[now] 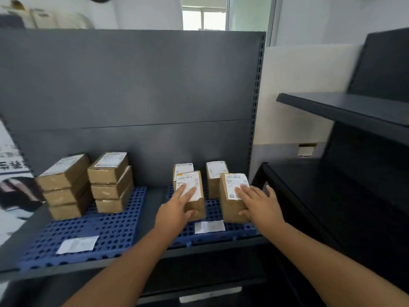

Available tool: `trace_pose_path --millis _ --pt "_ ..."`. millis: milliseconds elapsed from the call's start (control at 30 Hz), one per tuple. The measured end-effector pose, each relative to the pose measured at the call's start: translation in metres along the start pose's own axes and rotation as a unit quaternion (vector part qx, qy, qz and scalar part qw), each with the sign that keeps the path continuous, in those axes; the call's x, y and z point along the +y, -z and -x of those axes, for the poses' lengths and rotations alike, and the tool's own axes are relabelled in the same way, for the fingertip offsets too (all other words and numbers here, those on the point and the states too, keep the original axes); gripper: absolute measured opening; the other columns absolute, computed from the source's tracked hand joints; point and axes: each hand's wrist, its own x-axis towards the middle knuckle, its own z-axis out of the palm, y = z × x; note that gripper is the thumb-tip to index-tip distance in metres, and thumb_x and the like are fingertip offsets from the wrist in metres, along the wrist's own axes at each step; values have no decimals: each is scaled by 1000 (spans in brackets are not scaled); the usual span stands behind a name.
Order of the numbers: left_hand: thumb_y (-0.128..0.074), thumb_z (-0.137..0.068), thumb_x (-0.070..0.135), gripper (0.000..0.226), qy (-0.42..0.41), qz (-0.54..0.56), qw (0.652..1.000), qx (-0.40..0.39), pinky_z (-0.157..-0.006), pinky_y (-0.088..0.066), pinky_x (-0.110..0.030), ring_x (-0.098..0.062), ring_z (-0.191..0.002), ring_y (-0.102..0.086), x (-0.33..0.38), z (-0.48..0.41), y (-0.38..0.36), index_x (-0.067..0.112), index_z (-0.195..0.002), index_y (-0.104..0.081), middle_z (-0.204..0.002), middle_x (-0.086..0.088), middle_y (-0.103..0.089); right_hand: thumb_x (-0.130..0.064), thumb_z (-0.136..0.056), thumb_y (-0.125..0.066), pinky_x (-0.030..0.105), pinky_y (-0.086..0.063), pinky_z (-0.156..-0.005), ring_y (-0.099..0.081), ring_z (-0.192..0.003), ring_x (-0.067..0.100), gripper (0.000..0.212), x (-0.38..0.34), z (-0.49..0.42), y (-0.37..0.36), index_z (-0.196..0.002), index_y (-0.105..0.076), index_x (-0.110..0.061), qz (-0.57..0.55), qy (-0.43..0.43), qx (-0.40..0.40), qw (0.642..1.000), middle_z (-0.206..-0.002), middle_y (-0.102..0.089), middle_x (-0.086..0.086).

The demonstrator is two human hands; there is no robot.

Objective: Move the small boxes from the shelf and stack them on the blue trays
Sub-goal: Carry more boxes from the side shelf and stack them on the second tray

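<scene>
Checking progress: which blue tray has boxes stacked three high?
The left tray: its boxes sit in two piles of three. The right tray's four stand singly.

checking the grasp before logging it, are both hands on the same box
No, the left hand lies on the left front box, the right hand on the right front box beside it.
</scene>
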Motion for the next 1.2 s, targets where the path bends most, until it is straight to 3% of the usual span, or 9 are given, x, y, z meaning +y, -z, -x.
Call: trace_pose_path --millis 133,667,900,1000,1067,1133,1200 --pt "-67 -84 49 72 6 -14 1000 6 -78 -49 -30 -11 -115 -57 -11 12 -5 45 -146 -30 -159 11 -23 -55 -93 -49 54 -7 -117 -22 -146 17 71 -8 -5 -13 -152 -14 -34 0 23 -3 1000 -161 -21 -8" --pt "-59 -90 50 75 41 -66 996 -43 -87 -47 -35 -17 -120 -55 -7 23 -13 47 -149 -13 -162 13 -9 -51 -95 -48 52 -7 -118 -11 -149 18 76 -17 -9 -26 -153 -1 -35 -18 37 -33 999 -164 -8 -8" --pt "-59 -85 60 81 37 -73 996 -26 -79 -49 -29 -13 -119 -54 -13 20 -16 49 -148 -10 -161 12 -14 -50 -94 -51 51 -8 -119 -7 -150 20 84 -19 -10 -21 -153 7 -34 -21 41 -48 998 -164 -3 -6" --pt "-56 -80 68 84 33 -91 995 -6 -94 -47 -34 -19 -136 -39 -14 21 -16 49 -147 -10 -161 11 -18 -50 -94 -51 50 -8 -119 -8 -150 20 85 -19 -9 -15 -153 7 -34 -26 35 -44 998 -164 -4 -6" --pt "-53 -77 75 86 28 -124 992 10 -112 -31 -44 -27 -145 -22 -13 21 -13 48 -148 -12 -160 7 -20 -52 -94 -51 50 -8 -120 -7 -150 20 85 -17 -9 -12 -153 7 -35 -28 32 -43 998 -164 -3 -6" --pt "-50 -74 80 89 18 -150 988 32 -116 -19 -49 -30 -147 -12 -9 20 -9 47 -149 -14 -160 4 -22 -56 -92 -50 50 -8 -120 -7 -150 20 85 -14 -6 -9 -153 6 -36 -31 26 -39 998 -164 -3 -6" --pt "-48 -71 83 90 4 -152 987 51 -115 -18 -52 -29 -147 -12 -1 17 -3 46 -148 -20 -158 3 -27 -61 -90 -48 50 -10 -119 -8 -150 20 86 -9 -2 -7 -153 6 -36 -31 21 -28 999 -164 -4 -6"
